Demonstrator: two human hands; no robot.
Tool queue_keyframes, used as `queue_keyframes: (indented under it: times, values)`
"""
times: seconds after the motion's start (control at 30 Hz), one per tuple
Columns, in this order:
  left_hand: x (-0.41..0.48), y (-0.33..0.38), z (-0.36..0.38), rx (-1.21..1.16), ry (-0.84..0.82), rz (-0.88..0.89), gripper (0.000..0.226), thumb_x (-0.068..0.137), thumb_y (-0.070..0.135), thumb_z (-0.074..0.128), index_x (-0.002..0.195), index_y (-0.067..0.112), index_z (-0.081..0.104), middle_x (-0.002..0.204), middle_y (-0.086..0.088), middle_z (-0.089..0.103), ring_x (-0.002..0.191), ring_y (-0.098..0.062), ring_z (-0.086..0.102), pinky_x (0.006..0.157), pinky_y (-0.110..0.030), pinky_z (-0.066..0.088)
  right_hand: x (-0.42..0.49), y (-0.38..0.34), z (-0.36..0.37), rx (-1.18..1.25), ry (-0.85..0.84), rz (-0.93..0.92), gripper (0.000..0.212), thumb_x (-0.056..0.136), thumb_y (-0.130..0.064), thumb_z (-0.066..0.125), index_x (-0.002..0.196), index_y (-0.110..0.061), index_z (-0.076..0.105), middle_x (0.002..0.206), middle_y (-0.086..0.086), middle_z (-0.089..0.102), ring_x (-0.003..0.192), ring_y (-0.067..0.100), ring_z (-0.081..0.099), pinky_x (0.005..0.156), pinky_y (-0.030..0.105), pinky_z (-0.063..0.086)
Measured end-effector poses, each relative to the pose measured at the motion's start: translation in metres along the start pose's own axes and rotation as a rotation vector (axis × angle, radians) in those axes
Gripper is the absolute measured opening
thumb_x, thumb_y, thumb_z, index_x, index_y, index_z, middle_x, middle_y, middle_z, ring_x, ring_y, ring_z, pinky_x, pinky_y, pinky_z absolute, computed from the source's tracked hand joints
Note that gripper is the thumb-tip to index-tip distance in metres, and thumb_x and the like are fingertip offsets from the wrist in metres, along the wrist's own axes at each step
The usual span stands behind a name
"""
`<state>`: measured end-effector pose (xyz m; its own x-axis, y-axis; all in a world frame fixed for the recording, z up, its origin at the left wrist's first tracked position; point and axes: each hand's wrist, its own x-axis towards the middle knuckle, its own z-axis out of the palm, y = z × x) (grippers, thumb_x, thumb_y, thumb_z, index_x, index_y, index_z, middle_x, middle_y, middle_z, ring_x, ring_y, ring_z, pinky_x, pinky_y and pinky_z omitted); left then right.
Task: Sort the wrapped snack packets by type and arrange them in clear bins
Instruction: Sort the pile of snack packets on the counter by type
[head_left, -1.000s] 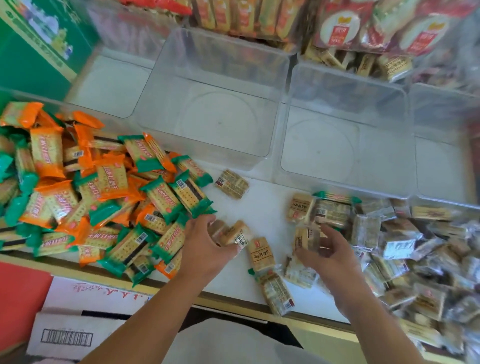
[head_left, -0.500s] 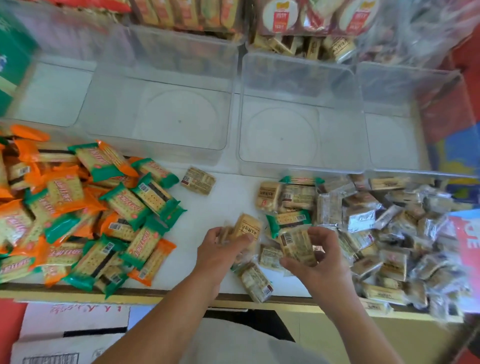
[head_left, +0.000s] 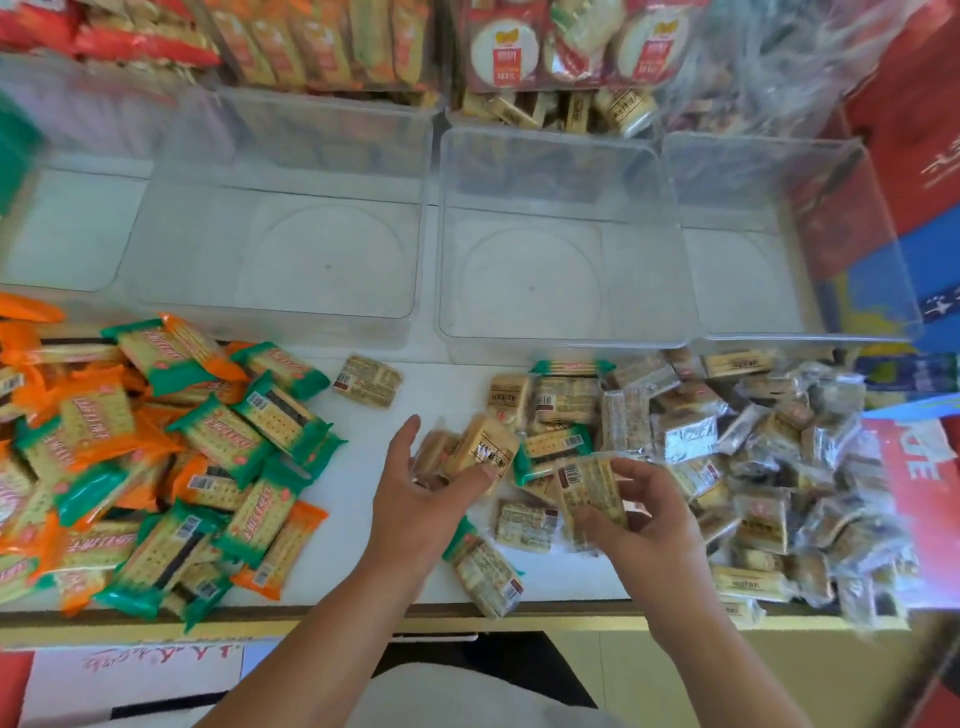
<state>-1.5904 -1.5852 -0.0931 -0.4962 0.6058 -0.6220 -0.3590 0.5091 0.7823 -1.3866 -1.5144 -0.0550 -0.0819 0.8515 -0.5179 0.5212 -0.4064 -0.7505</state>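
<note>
**Head view.** The left hand (head_left: 415, 514) has its fingers closed round a small stack of beige packets (head_left: 483, 449), near the middle of the bench (head_left: 358, 467) front edge. Just beside it, the right hand (head_left: 649, 525) pinches one clear-wrapped packet (head_left: 592, 493). The clear bins (head_left: 561, 171) along the back edge show bare floors. Orange and green packets (head_left: 156, 441) are heaped at the left edge and pale mixed packets (head_left: 753, 467) at the right.

**Risks:**
- The loosely gathered stack may slide apart when lifted.
- The green-ended packet (head_left: 550, 449) among the pale ones could be mis-binned.
- The packet at the front edge (head_left: 488, 577) may be knocked off by a forearm.
</note>
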Motion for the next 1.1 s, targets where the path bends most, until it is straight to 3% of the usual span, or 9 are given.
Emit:
queue_keyframes:
  times: [0.13,0.23,0.5,0.63,0.7,0.8,0.9,1.03,1.1]
  values:
    - [-0.025,0.01,0.019,0.067,-0.119,-0.007,0.089,0.071,0.038,0.092,0.144,0.053,0.043,0.12,0.019,0.06,0.099,-0.006,0.07,0.078,-0.024,0.053,-0.012,0.004,-0.04,0.015,0.08,0.039,0.043,0.076,-0.029,0.089,0.106,-0.042,0.062,0.09,-0.017,0.068,0.069,0.004,0.067,0.07,0.034,0.057]
    - [-0.046,0.005,0.052,0.142,-0.198,-0.016,0.082,0.073,0.039,0.091,0.139,0.053,0.045,0.113,0.02,0.061,0.092,-0.009,0.074,0.072,-0.024,0.055,-0.019,0.025,-0.071,0.013,0.079,0.06,0.039,0.078,-0.036,0.086,0.109,-0.041,0.063,0.094,-0.015,0.069,0.077,0.009,0.069,0.076,0.039,0.06]
    - [-0.079,-0.018,0.155,0.251,-0.237,-0.044,0.072,0.074,0.034,0.091,0.133,0.044,0.051,0.105,0.022,0.063,0.081,0.007,0.068,0.061,-0.007,0.047,0.003,0.077,-0.158,0.021,0.135,0.06,0.031,0.088,-0.026,0.078,0.109,-0.039,0.06,0.104,-0.013,0.068,0.076,-0.002,0.066,0.066,0.022,0.052]
    - [-0.076,-0.021,0.192,0.307,-0.212,-0.002,0.094,0.068,0.051,0.091,0.147,0.04,0.042,0.122,0.02,0.058,0.099,0.001,0.062,0.081,-0.02,0.05,0.047,0.075,-0.192,-0.071,0.137,-0.013,0.034,0.09,-0.025,0.077,0.116,-0.033,0.057,0.107,-0.019,0.063,0.074,-0.008,0.063,0.054,0.011,0.047]
    - [-0.074,-0.018,0.202,0.308,-0.165,0.006,0.097,0.069,0.05,0.091,0.151,0.039,0.039,0.121,0.022,0.057,0.102,0.0,0.061,0.079,-0.018,0.051,0.07,0.07,-0.2,-0.122,0.123,-0.07,0.035,0.09,-0.025,0.077,0.118,-0.033,0.058,0.105,-0.022,0.063,0.079,-0.01,0.062,0.058,0.009,0.044]
    - [-0.075,-0.021,0.207,0.243,-0.103,-0.026,0.092,0.071,0.041,0.092,0.148,0.037,0.041,0.114,0.018,0.063,0.095,-0.003,0.068,0.064,-0.012,0.054,0.097,0.077,-0.207,-0.269,0.12,-0.128,0.037,0.089,-0.029,0.077,0.122,-0.031,0.06,0.105,-0.018,0.066,0.09,0.004,0.065,0.071,0.025,0.052]
    - [-0.075,-0.029,0.216,0.216,-0.073,-0.067,0.103,0.059,0.053,0.094,0.147,0.036,0.044,0.123,0.012,0.065,0.105,-0.008,0.068,0.089,-0.032,0.06,0.107,0.089,-0.212,-0.434,0.152,-0.184,0.033,0.086,-0.033,0.08,0.117,-0.026,0.069,0.116,-0.007,0.061,0.08,0.011,0.063,0.066,0.031,0.053]
    - [-0.081,-0.025,0.251,0.205,-0.108,-0.027,0.087,0.066,0.046,0.094,0.14,0.037,0.047,0.113,0.019,0.065,0.088,0.004,0.07,0.083,-0.025,0.059,0.088,0.09,-0.235,-0.089,0.227,-0.202,0.016,0.09,-0.029,0.077,0.105,-0.031,0.071,0.097,-0.014,0.07,0.08,-0.002,0.065,0.069,0.021,0.054]
    - [-0.077,-0.026,0.273,0.221,-0.158,0.014,0.101,0.061,0.054,0.094,0.146,0.038,0.042,0.115,0.019,0.065,0.093,0.001,0.071,0.089,-0.032,0.06,0.072,0.092,-0.245,0.049,0.282,-0.206,0.008,0.094,-0.027,0.072,0.1,-0.032,0.071,0.09,-0.013,0.073,0.083,-0.003,0.066,0.07,0.017,0.052]
